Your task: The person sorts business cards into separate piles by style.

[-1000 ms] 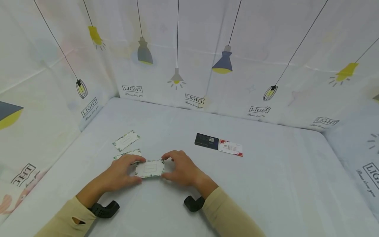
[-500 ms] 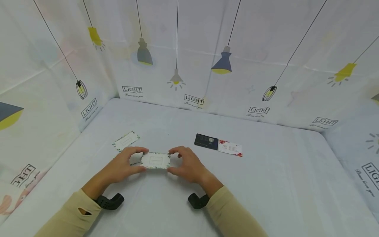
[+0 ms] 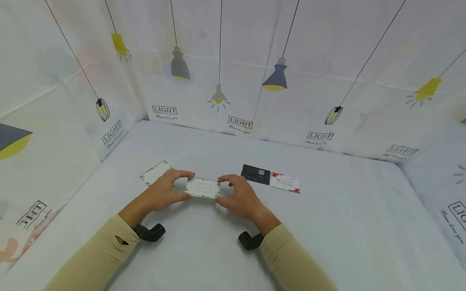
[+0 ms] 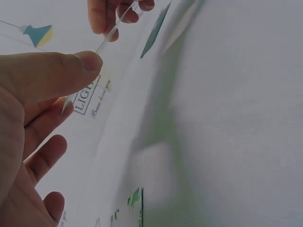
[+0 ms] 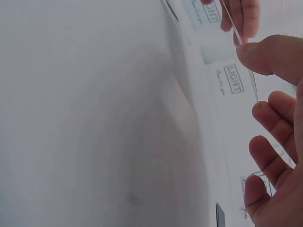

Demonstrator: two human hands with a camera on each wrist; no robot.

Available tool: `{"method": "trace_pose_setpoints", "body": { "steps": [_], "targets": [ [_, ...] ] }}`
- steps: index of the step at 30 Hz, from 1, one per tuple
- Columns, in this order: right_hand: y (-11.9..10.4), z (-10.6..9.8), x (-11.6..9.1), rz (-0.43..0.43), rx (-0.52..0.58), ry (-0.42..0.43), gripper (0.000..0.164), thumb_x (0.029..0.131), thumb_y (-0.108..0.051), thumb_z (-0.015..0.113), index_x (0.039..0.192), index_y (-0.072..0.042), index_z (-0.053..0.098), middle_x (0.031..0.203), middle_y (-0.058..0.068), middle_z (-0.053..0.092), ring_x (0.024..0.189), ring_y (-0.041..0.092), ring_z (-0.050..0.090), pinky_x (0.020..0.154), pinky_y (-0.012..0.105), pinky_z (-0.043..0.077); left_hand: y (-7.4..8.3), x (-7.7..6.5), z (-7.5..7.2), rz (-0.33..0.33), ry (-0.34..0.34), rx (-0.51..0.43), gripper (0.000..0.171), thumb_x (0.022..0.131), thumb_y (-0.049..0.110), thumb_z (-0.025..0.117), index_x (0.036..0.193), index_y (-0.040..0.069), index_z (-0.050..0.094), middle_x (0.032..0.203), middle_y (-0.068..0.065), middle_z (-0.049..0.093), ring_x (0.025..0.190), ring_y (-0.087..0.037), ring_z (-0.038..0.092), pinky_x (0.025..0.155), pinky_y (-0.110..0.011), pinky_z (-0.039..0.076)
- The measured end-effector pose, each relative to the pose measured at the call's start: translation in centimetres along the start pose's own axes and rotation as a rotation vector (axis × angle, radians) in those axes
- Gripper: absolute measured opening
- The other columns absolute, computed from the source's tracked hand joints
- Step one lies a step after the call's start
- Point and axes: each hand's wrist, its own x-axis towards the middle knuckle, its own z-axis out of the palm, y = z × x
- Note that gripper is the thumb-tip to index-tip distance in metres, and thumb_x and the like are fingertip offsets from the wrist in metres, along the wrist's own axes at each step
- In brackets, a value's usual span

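Between my two hands is a white business card [image 3: 202, 188] with a leafy green border, its printed face up. My left hand [image 3: 165, 192] pinches its left end between thumb and fingers, and my right hand [image 3: 242, 198] pinches the right end the same way. Both wrist views catch the card almost edge-on, raised over the white table with shadows below. A matching leafy card [image 3: 154, 171] lies tilted beyond my left hand, which hides most of another one beneath it.
Right of the hands, a black business card [image 3: 256, 174] with a QR code lies against a white card with red flowers [image 3: 285, 182]. A white cloth backdrop [image 3: 204, 133] printed with lamps rises along the far and side edges of the table [image 3: 349, 226].
Both hands have carried the leafy card rightward and away from me, up off the spot by the other leafy cards. The black and red-flowered cards stay put.
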Motion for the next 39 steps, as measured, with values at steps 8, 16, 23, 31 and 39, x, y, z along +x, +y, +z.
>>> {"method": "trace_pose_setpoints", "body": {
  "steps": [8, 16, 23, 31, 39],
  "targets": [
    [0.9, -1.2, 0.7, 0.039, -0.048, 0.045, 0.054, 0.086, -0.027, 0.078, 0.134, -0.010, 0.060, 0.132, 0.007, 0.059, 0.115, 0.029, 0.050, 0.097, 0.047, 0.042, 0.4, 3.0, -0.1, 0.006, -0.040, 0.005, 0.056, 0.088, 0.018, 0.077, 0.140, 0.013, 0.058, 0.145, -0.010, 0.049, 0.139, -0.034, 0.036, 0.110, -0.057, 0.029],
    [1.8, -1.9, 1.7, 0.060, -0.125, 0.075, 0.051, 0.087, -0.028, 0.077, 0.131, -0.010, 0.061, 0.133, 0.008, 0.059, 0.130, 0.030, 0.042, 0.107, 0.056, 0.029, 0.1, 5.6, 0.3, 0.047, -0.062, 0.015, 0.056, 0.089, 0.014, 0.072, 0.142, 0.009, 0.056, 0.146, -0.010, 0.050, 0.139, -0.034, 0.037, 0.110, -0.055, 0.030],
    [2.7, -2.4, 2.8, 0.089, -0.161, 0.078, 0.050, 0.089, -0.031, 0.074, 0.133, -0.010, 0.060, 0.137, 0.010, 0.057, 0.134, 0.032, 0.040, 0.110, 0.057, 0.025, -0.5, 7.9, 0.6, 0.033, -0.074, 0.012, 0.054, 0.090, 0.015, 0.072, 0.142, 0.010, 0.057, 0.147, -0.011, 0.049, 0.140, -0.032, 0.037, 0.111, -0.052, 0.030],
    [3.0, -2.5, 4.1, 0.179, -0.224, 0.074, 0.050, 0.091, -0.033, 0.073, 0.135, -0.012, 0.060, 0.138, 0.007, 0.057, 0.134, 0.032, 0.036, 0.107, 0.057, 0.021, -1.0, 10.1, 1.1, -0.033, -0.102, 0.082, 0.050, 0.093, 0.020, 0.070, 0.141, 0.018, 0.057, 0.148, -0.010, 0.049, 0.140, -0.031, 0.038, 0.112, -0.054, 0.026],
    [3.3, -2.6, 4.7, 0.250, -0.269, 0.037, 0.050, 0.092, -0.035, 0.071, 0.136, -0.014, 0.059, 0.141, 0.007, 0.056, 0.134, 0.031, 0.036, 0.106, 0.056, 0.022, -0.7, 11.5, 1.5, -0.088, -0.134, 0.145, 0.049, 0.092, 0.021, 0.071, 0.139, 0.020, 0.059, 0.149, -0.009, 0.048, 0.143, -0.032, 0.034, 0.112, -0.058, 0.020]
  ]
}}
